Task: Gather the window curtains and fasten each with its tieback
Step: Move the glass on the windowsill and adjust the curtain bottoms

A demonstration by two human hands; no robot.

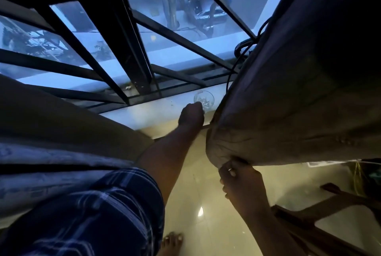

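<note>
The right curtain (299, 91), a dark heavy cloth, is bunched and lifted clear of the sill. My right hand (241, 177) grips its lower gathered edge from below. The left curtain (61, 124) hangs at the left beside my plaid sleeve. My left hand (191, 115) reaches out to the white window sill (144, 111), its fingers curled on a clear glass (205, 98) standing there. I see no tieback in this view.
A black metal grille (127, 53) covers the window behind the sill. A black cable (243, 49) runs down along the right curtain's edge. A wooden frame (329, 204) stands at the lower right on the glossy tiled floor (195, 204), near my bare foot (171, 243).
</note>
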